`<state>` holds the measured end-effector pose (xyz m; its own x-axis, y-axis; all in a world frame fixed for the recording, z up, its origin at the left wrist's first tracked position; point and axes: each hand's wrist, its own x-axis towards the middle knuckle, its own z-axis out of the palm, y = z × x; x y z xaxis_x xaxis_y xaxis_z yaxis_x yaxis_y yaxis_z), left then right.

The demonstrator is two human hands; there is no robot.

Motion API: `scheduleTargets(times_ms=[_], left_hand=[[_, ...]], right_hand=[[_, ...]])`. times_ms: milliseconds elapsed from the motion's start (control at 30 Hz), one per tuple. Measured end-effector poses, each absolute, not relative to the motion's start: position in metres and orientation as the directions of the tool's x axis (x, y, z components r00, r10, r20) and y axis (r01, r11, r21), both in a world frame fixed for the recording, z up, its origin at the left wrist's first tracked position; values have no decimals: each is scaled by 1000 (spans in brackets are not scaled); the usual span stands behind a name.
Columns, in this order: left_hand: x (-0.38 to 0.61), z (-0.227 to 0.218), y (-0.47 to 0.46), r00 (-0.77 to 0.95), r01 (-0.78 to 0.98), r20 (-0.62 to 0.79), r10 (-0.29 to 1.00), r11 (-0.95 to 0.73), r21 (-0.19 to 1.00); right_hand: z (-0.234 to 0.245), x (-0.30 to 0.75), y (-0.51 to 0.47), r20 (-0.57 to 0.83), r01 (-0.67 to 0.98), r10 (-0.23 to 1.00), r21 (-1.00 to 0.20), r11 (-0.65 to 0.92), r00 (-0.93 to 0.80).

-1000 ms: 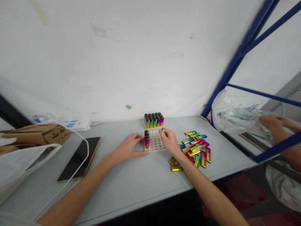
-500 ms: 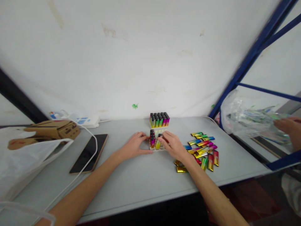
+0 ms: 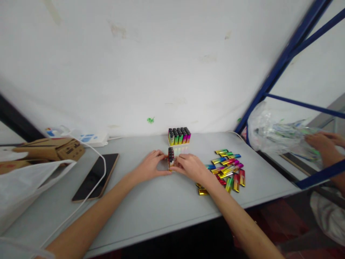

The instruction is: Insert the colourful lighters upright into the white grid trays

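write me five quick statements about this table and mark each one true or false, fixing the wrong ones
1. The packed block of lighters stands between the hands and the wall. True.
2. The loose lighters lie to the left of the left hand. False: the loose lighters lie on the right side, by the right forearm.
3. The left hand is at the left side of the short row of upright lighters. True.
4. The right hand is well away from the short row. False: the right hand's fingers are right beside it.
5. The white cable crosses over the dark flat device. True.
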<state>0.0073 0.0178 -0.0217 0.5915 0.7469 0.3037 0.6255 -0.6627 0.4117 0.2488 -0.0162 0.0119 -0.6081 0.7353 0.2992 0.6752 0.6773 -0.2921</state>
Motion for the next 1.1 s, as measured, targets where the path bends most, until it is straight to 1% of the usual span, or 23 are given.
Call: scheduleTargets(times_ms=[100, 167, 200, 233, 267, 333, 400, 467, 567, 667, 700, 767, 833, 900, 967, 1033, 1100], left_hand=[[7, -21, 19, 592, 627, 300, 748, -662, 410], [6, -20, 19, 588, 633, 288, 755, -652, 417], [6, -20, 19, 584, 638, 284, 760, -647, 418], [7, -19, 19, 588, 638, 279, 759, -647, 416], [7, -19, 18, 585, 640, 283, 760, -648, 414], [7, -20, 18, 582, 644, 298, 757, -652, 400], [8, -21, 17, 573, 647, 325, 753, -658, 384], [9, -21, 17, 563, 651, 348, 749, -662, 372], [11, -21, 17, 556, 658, 355, 752, -659, 365], [11, -21, 16, 552, 671, 339, 762, -647, 362], [11, -21, 16, 549, 676, 335, 766, -643, 361], [11, -21, 16, 544, 680, 333, 770, -637, 362], [11, -21, 14, 541, 682, 329, 774, -632, 368], [12, -21, 13, 534, 688, 319, 783, -622, 374], [13, -20, 12, 525, 697, 313, 792, -611, 375], [13, -20, 11, 519, 703, 311, 796, -604, 375], [14, -20, 11, 520, 701, 309, 796, -605, 377]], right_hand=[[17, 267, -16, 311, 669, 768, -376, 641, -560], [21, 296, -12, 348, 688, 809, -426, 587, -474], [22, 316, -9, 368, 715, 830, -430, 552, -420], [23, 338, -5, 384, 751, 844, -408, 519, -375], [24, 362, 0, 369, 792, 860, -372, 483, -352], [25, 407, 12, 304, 876, 903, -284, 390, -304], [26, 442, 24, 210, 918, 933, -212, 335, -292], [27, 462, 35, 95, 928, 943, -166, 332, -320], [27, 469, 47, 2, 916, 929, -164, 365, -370], [24, 465, 51, 8, 905, 925, -204, 374, -380], [23, 464, 50, 40, 896, 924, -232, 379, -381], [21, 460, 44, 146, 864, 923, -323, 386, -357], [20, 453, 33, 246, 819, 930, -448, 358, -272], [20, 439, 22, 298, 753, 941, -580, 310, -159], [20, 417, 13, 331, 640, 942, -710, 292, -62], [20, 391, 10, 347, 453, 937, -841, 295, 33], [19, 364, 12, 333, 304, 939, -906, 293, 86]])
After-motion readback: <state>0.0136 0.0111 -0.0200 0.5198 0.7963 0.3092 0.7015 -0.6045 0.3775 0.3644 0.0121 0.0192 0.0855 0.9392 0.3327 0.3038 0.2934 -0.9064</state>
